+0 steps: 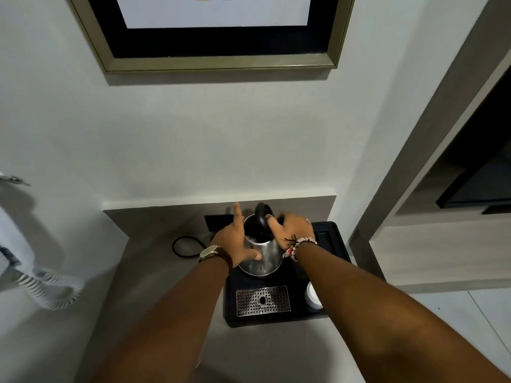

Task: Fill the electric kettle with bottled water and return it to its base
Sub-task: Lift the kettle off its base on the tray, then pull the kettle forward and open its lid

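Forearms fill the lower frame, both bare, rising from 6 o'clock toward the centre. Above them at 12 o'clock a wall point(193, 139) carries a picture point(215, 31) in a gold frame. A grey counter point(154, 261) runs below the wall, and on its right half sits a black tray point(341, 244). At 9 o'clock a white phone point(13, 244) hangs with its coiled cord point(52, 288) looping down.

On the tray's far half stands the kettle point(262, 255), a steel body seen from above, lid point(262, 219) tipped up and open at the back, showing a dark inside. Whether it sits on a base cannot be told; the body hides what is under it. A black cable point(185, 246) loops on the counter at the kettle's 9 o'clock.

Left hand point(235, 241), with a watch point(211, 252) on the wrist, lies against the kettle's left side, fingers spread and pointing away, thumb on the steel wall, not clenched. Right hand point(293, 230), beads point(298, 246) at the wrist, is curled at the kettle's 2 o'clock with fingertips on the lid's edge.

Nearer the camera on the tray lies a perforated metal grille point(262, 301), and at its 3 o'clock a white cup point(313, 298), partly hidden by the right forearm
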{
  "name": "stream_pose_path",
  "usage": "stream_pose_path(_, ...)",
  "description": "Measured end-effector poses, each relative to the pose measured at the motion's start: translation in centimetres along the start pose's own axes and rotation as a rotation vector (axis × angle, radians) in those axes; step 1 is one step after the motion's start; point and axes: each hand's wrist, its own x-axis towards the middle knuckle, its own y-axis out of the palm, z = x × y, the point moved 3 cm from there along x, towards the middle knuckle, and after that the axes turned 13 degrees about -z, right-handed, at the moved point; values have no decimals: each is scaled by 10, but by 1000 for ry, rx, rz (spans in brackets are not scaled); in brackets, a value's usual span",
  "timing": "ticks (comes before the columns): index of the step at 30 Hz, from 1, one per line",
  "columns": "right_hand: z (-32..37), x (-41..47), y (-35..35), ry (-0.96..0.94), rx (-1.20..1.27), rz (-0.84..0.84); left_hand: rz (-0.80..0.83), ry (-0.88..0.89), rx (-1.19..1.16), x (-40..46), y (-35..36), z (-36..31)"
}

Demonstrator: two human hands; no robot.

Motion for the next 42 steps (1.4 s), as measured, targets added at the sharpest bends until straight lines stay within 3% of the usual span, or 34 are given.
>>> stream_pose_path(6, -31, -5, -2, 220, 443, -72, 49, 95, 148, 4, 5, 0)
stream_pose_path(14, -31, -12, 4, 291, 609, -171, -8, -64, 80, 7, 7, -16)
stream_pose_path(31, 11, -112, -84, 240, 619, -288, -141, 106, 141, -95, -69, -71)
stream_pose_path(32, 6, -121, -83, 222, 611, -301, -203, 124, 178, -104, -65, -70)
stream_pose_path(33, 9, -117, -84, 219, 580, -305, -184, 112, 170, -101, -70, -75)
stream_pose_path(34, 3, -184, -78, 270, 529, -316, -96, 110, 184, -153, -62, -63)
stream_pose_path(36, -5, -202, -78, 264, 585, -359, -120, 173, 181, -168, -55, -59)
stream_pose_path(42, -25, -247, -60, 296, 644, -361, -42, 128, 138, -215, -36, -51)
